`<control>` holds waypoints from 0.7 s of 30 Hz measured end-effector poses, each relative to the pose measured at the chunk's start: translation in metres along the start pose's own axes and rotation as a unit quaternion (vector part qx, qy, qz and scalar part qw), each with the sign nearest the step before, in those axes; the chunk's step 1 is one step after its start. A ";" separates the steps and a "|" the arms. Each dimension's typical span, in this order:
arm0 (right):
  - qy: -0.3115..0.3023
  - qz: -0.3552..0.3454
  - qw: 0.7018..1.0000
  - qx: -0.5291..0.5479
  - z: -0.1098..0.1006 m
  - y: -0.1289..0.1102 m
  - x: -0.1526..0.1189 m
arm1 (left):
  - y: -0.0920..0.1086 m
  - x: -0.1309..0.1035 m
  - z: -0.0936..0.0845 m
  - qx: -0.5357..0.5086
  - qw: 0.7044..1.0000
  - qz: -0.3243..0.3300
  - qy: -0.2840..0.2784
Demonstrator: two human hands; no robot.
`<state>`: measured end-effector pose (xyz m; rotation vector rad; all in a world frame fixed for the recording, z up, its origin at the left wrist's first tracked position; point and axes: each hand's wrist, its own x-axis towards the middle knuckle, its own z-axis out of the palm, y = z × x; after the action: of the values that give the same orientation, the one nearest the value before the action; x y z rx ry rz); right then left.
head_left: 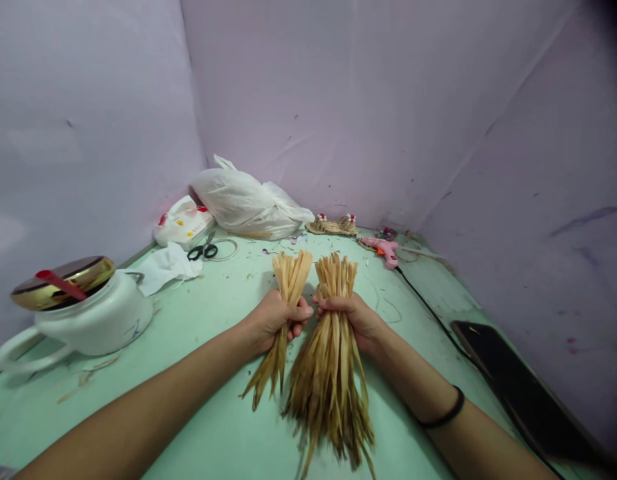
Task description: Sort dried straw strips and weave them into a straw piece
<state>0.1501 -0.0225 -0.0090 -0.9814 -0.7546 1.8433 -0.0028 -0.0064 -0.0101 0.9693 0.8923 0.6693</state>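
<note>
My left hand [281, 319] is closed around a small bundle of dried leaf strips [291, 275], pale at the top and browner at the fanned lower ends. Beside it, my right hand [349, 312] grips a thicker bundle of dried leaf strips [333, 380], whose darker ends spread downward toward me. Both bundles are held roughly upright over the pale green table, a small gap between them at the top. My fingers wrap each bundle near its upper part. A black band [444, 410] circles my right forearm.
At left stands a white mug [96, 327] with a gold lid [88, 273]. Behind lie black-handled scissors [203, 251], a tissue pack [183, 223], a white plastic bag [248, 203] and a woven piece [333, 227]. A pink glue gun [386, 251] and a dark phone [518, 387] lie right.
</note>
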 end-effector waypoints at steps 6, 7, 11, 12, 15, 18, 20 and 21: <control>0.100 -0.005 0.995 0.028 -0.020 0.001 0.010 | 0.003 0.010 -0.011 -0.105 0.993 -0.054 0.017; 0.099 -0.005 0.995 0.031 -0.021 0.001 0.011 | 0.003 0.011 -0.013 -0.120 0.991 -0.056 0.008; 0.093 -0.005 0.995 0.041 -0.021 0.002 0.011 | 0.004 0.012 -0.017 -0.151 0.986 -0.059 -0.035; 0.091 -0.005 0.995 0.043 -0.021 0.002 0.011 | 0.005 0.011 -0.017 -0.156 0.985 -0.062 -0.046; 0.087 -0.004 0.995 0.048 -0.022 0.002 0.011 | 0.006 0.010 -0.019 -0.168 0.980 -0.069 -0.075; 0.086 -0.001 0.995 0.050 -0.022 0.002 0.010 | 0.007 0.009 -0.021 -0.186 0.974 -0.072 -0.107; 0.089 0.001 0.995 0.050 -0.021 0.001 0.010 | 0.007 0.009 -0.022 -0.191 0.972 -0.072 -0.120; 0.090 0.002 0.995 0.050 -0.021 0.001 0.010 | 0.007 0.009 -0.022 -0.189 0.972 -0.072 -0.121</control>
<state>0.1647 -0.0118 -0.0236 -1.0677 -0.5459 1.7510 -0.0182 0.0130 -0.0129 0.6205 0.5840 0.5582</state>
